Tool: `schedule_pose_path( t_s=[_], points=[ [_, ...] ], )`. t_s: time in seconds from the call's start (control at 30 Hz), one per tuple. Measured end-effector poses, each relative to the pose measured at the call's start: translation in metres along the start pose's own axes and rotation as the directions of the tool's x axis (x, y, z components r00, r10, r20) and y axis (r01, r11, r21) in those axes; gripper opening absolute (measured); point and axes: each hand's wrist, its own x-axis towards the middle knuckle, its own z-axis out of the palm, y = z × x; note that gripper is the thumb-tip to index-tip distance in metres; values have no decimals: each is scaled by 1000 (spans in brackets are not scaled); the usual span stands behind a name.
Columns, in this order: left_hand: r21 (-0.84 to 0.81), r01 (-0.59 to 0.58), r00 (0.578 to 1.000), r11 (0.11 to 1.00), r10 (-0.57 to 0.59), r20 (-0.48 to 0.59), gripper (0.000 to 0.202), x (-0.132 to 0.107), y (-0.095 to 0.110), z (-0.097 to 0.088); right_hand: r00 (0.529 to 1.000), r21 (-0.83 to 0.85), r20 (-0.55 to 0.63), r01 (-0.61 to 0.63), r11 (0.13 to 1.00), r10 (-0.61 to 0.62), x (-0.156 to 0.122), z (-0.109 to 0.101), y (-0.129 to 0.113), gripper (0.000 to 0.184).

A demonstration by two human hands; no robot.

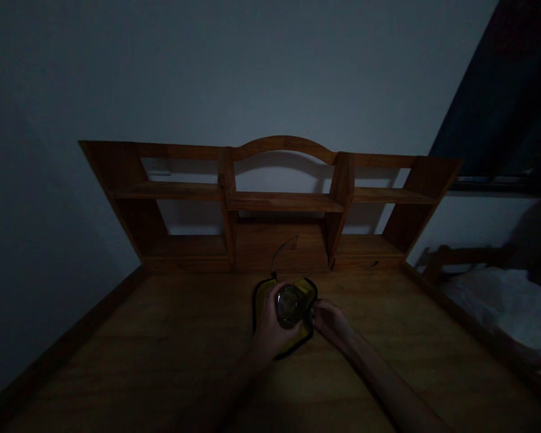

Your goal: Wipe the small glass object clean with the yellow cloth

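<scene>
The round glass (289, 307), seen end-on above the yellow, black-edged cloth (294, 343) on the desk (175, 337), is held in the curved fingers of the left hand (269, 328), while the right hand (332, 319) is just beside, at the cloth's right edge, its grip I cannot tell.

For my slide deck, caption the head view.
In dim light, the left hand holds a glass vessel over a dark-edged yellow cloth, right hand at its edge.
</scene>
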Motion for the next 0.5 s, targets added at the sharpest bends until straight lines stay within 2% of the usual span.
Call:
schedule_pose_path(
  t_s=[0.1,0.2,0.37,0.5],
  points=[
    [-1,2,1000,1000,-2,11,76,-1,0,1,1000,-119,19,18,993,-16,-4,9,-4,31],
    [-7,18,1000,1000,-18,15,77,-2,1,1,999,-209,24,35,977,-30,-6,14,-8,34],
    [-20,17,998,1000,-16,53,78,-3,3,-2,999,-252,21,44,967,-39,-9,14,-10,34],
    [-38,45,995,998,-41,90,80,-5,2,-3,999,-269,22,43,962,-38,-10,13,-12,27]
  ],
)
